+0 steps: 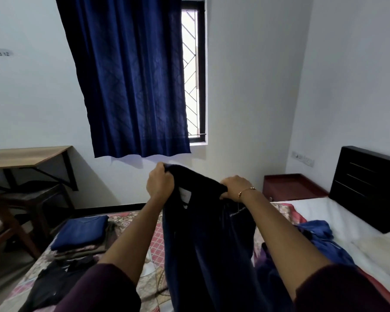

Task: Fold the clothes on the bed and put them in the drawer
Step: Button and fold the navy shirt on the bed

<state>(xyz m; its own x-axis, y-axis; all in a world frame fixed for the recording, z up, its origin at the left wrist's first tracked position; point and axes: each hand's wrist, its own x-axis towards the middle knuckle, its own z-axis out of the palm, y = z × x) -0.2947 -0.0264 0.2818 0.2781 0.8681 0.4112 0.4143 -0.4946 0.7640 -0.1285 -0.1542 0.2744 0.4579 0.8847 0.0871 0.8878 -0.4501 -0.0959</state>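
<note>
Hands first: the left hand (160, 182) and the right hand (235, 188) are both closed tight around the top edge of a dark navy garment (208, 244), fingers curled into bunched cloth, and they hold it up in the air above the bed (320, 212). A white label shows just inside the edge beside the left hand, so this is probably the neck or waistband; which kind of garment it is cannot be told. The rest of the cloth hangs straight down between the forearms toward the bed.

Left of the held garment, on the patterned bedspread (153, 224), lies a stack of folded clothes (81, 235) with a blue piece on top, and nearer the camera a loose black garment (52, 282). Right of the held garment a crumpled blue garment (318, 233) lies unfolded on the bed. Beyond that, against the wall beside the dark headboard (367, 188), stands a reddish bedside cabinet (293, 185), presumably where the drawer is.

Judging from this, the folding step is in hand, with several pieces left and nothing put away yet. The next move calls for spreading the hands apart along the edge to open the cloth flat, then laying it on a free part of the bedspread to fold.
</note>
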